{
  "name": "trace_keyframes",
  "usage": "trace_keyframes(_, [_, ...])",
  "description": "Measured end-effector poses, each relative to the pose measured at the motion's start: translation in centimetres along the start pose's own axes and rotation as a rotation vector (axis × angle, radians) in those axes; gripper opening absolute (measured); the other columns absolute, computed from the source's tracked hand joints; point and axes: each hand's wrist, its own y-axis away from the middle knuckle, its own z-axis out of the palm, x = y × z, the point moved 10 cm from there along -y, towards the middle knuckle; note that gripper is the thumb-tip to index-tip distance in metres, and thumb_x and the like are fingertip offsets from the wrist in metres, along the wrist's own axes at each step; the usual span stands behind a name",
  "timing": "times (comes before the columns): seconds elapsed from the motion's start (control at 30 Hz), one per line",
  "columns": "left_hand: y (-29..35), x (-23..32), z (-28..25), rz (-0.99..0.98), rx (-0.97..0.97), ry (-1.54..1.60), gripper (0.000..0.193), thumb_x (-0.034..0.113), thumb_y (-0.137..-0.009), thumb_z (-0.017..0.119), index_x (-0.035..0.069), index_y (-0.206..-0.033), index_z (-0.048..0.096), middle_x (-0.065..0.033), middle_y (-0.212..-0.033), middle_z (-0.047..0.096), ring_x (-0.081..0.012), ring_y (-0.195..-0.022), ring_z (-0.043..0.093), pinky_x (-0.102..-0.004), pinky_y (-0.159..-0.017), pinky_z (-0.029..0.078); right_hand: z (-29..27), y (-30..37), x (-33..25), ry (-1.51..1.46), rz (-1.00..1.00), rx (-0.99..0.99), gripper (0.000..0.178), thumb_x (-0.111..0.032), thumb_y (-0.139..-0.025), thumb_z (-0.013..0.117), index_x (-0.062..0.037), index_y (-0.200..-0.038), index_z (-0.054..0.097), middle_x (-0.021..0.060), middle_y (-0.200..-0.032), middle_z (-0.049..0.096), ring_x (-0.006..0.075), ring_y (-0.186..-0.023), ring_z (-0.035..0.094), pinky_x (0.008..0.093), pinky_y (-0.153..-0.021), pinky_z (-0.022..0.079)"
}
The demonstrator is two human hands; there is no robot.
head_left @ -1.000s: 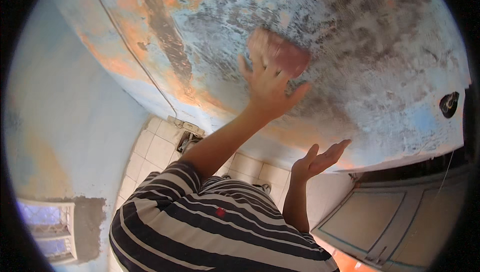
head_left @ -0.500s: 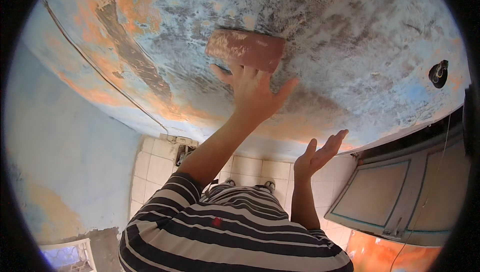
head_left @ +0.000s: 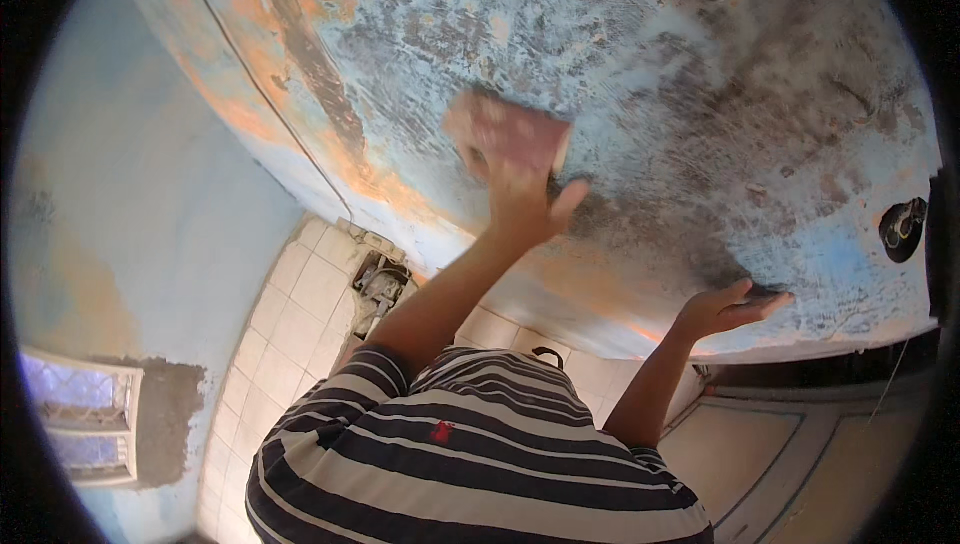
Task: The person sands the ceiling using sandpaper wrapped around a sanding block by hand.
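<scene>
My left hand (head_left: 522, 206) reaches up to the patchy blue wall (head_left: 640, 144) and grips a folded piece of reddish-brown sandpaper (head_left: 525, 136). Motion blurs the sandpaper and my fingers; most fingertips are hidden at it, while the thumb sticks out to the right. Pale dust marks its surface. To the right and lower, my right hand (head_left: 730, 312) has its fingers stretched out at the wall, holding nothing. I cannot tell whether its fingertips touch the wall.
A thin cable (head_left: 262, 84) runs down the wall at left. A dark round hole with wires (head_left: 903, 229) is at far right. Below are a broken-open recess (head_left: 380, 284), pale tiles (head_left: 290, 314), cabinet doors (head_left: 735, 454) and a small window (head_left: 85, 419) at lower left.
The view has swung, bringing the window further in. My left hand and the sandpaper have shifted slightly down the wall. My right hand has moved right, nearer the wall.
</scene>
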Motion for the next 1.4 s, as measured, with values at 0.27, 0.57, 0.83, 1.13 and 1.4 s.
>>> trace_keyframes(0.27, [4.4,-1.7,2.7,-0.030,-0.110,-0.077,0.076,0.046,-0.088,0.065,-0.004,-0.141,0.045,-0.0315,-0.134,0.049,-0.0523,-0.126,0.041,-0.0697,-0.107,0.018,1.3,-0.3,2.0,0.104,-0.092,0.083,0.066,-0.044,-0.105,0.042,-0.0018,-0.154,0.030,0.0284,-0.163,0.012,0.0465,-0.151,0.011,0.0631,-0.118,0.010])
trace_keyframes(0.57, [1.2,2.8,1.3,-0.054,0.081,-0.159,0.083,0.045,-0.085,0.067,-0.006,-0.145,0.041,-0.0292,-0.141,0.044,-0.0509,-0.132,0.036,-0.0654,-0.111,0.016,1.4,0.6,2.7,0.040,-0.268,0.028,0.060,-0.046,-0.103,0.047,-0.0033,-0.144,0.044,0.0295,-0.161,0.022,0.0518,-0.150,0.012,0.0729,-0.112,0.005])
trace_keyframes(0.83, [1.3,0.8,-1.4,-0.348,0.230,0.042,0.083,0.051,-0.090,0.064,0.000,-0.151,0.038,-0.0282,-0.147,0.042,-0.0485,-0.140,0.030,-0.0603,-0.115,0.015,1.8,2.0,3.4,-0.019,-0.389,-0.027,0.051,-0.044,-0.101,0.048,-0.0055,-0.134,0.053,0.0266,-0.159,0.030,0.0521,-0.150,0.011,0.0740,-0.112,-0.001])
trace_keyframes(1.13, [3.5,-1.1,0.3,-0.423,0.146,-0.147,0.079,0.050,-0.087,0.067,0.010,-0.150,0.042,-0.0269,-0.148,0.043,-0.0521,-0.143,0.025,-0.0737,-0.110,0.006,1.7,1.8,2.2,-0.078,-0.468,-0.030,0.045,-0.033,-0.104,0.048,-0.0011,-0.134,0.055,0.0266,-0.156,0.036,0.0468,-0.152,0.013,0.0623,-0.119,0.002])
trace_keyframes(1.4, [2.7,7.9,0.8,0.016,-0.106,-0.205,0.071,0.051,-0.086,0.068,0.015,-0.144,0.049,-0.0228,-0.148,0.043,-0.0547,-0.141,0.023,-0.0743,-0.109,0.007,2.0,2.2,2.3,-0.120,-0.171,-0.143,0.058,-0.039,-0.102,0.052,-0.0005,-0.143,0.043,0.0283,-0.158,0.029,0.0499,-0.150,0.014,0.0700,-0.115,0.004])
